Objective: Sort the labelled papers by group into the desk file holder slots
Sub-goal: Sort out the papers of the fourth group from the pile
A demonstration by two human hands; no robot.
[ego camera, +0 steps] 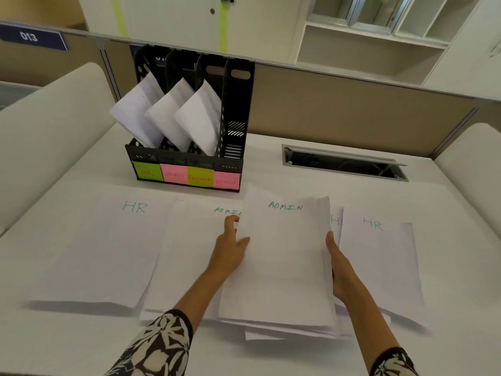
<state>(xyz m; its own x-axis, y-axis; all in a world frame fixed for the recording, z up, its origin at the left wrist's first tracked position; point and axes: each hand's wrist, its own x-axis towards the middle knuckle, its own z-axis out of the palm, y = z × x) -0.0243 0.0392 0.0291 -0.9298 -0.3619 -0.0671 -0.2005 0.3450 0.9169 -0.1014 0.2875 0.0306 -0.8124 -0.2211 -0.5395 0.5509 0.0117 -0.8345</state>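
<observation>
The left hand [230, 248] rests against the left edge of the ADMIN stack [282, 261], thumb on top, fingers seemingly tucked under it. The stack lies on the bench [325, 191], long axis running near to far, between both hands. The right hand [337, 267] grips the right edge. The ADMIN slot [234, 118], rightmost in the file holder [187, 158], stands far and slightly left, seemingly unfilled.

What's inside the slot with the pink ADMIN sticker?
No paper shows in the ADMIN slot, while the three slots left of it hold white sheets. Its bottom is hidden by the black front wall.
</observation>
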